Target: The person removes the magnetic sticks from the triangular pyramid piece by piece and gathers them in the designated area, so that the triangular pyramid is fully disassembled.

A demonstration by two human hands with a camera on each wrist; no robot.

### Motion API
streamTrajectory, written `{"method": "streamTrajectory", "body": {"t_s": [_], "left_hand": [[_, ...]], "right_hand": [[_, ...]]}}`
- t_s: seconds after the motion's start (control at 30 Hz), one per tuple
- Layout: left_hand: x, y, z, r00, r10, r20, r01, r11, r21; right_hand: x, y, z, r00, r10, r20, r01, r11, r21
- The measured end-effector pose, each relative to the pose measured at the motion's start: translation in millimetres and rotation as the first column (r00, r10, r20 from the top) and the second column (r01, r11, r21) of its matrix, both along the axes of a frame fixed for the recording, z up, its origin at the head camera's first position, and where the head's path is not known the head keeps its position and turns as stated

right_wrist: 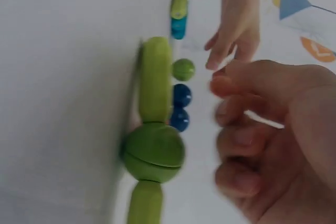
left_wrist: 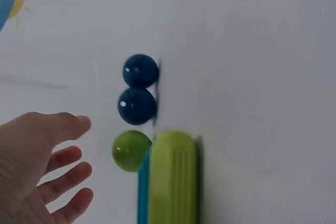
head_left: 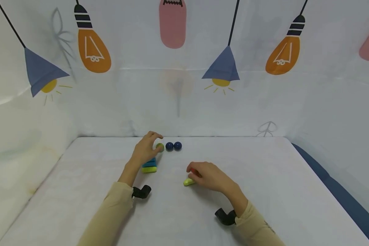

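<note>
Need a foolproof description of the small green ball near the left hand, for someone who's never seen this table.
Start at the white table and go to its far edge, where three small balls sit in a row. The green ball is the leftmost, by the left hand fingertips. The blue balls beside it are dark; it is the only green one.
</note>
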State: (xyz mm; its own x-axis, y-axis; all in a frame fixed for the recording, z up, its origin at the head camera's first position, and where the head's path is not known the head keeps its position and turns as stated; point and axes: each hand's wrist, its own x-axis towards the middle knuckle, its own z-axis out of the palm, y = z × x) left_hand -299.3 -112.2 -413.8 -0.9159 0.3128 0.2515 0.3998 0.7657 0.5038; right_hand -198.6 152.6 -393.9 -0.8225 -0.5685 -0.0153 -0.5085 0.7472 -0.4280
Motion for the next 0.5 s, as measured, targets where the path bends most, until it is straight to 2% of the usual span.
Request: {"method": "streamTrajectory", "body": {"t_s": [0.1,0.17,0.23,0.3,0.37,0.43,0.5], "left_hand": [[10.1,4,5.0,0.997,-0.011,-0.075,0.016,0.998,0.066],[16.6,10,7.7,0.992,-0.066,-0.110,0.076,0.992,0.096],[22.5,18,7.3,0.983,-0.152,-0.107,0.163,0.981,0.102],[28.9,27,3.2,0.962,-0.261,-0.076,0.267,0.959,0.092],[35.4,37,-3.2,0.938,-0.347,-0.010,0.347,0.936,0.063],[41.2,47,-10.2,0.917,-0.396,0.045,0.396,0.918,0.015],[46.1,55,-15.4,0.906,-0.413,0.089,0.417,0.908,-0.030]], "right_hand": [[4.9,2,4.2,0.992,-0.035,0.120,0.033,0.999,0.021],[7.1,2,3.8,0.983,-0.034,0.179,0.023,0.998,0.060],[7.9,1,2.0,0.974,-0.028,0.224,0.008,0.996,0.088],[7.7,0,-0.2,0.969,-0.012,0.249,-0.015,0.994,0.106],[7.6,-1,-2.1,0.965,0.010,0.263,-0.038,0.994,0.100],[7.4,0,-3.8,0.963,0.034,0.267,-0.058,0.995,0.081],[7.3,0,-4.9,0.962,0.060,0.265,-0.078,0.995,0.058]]}}
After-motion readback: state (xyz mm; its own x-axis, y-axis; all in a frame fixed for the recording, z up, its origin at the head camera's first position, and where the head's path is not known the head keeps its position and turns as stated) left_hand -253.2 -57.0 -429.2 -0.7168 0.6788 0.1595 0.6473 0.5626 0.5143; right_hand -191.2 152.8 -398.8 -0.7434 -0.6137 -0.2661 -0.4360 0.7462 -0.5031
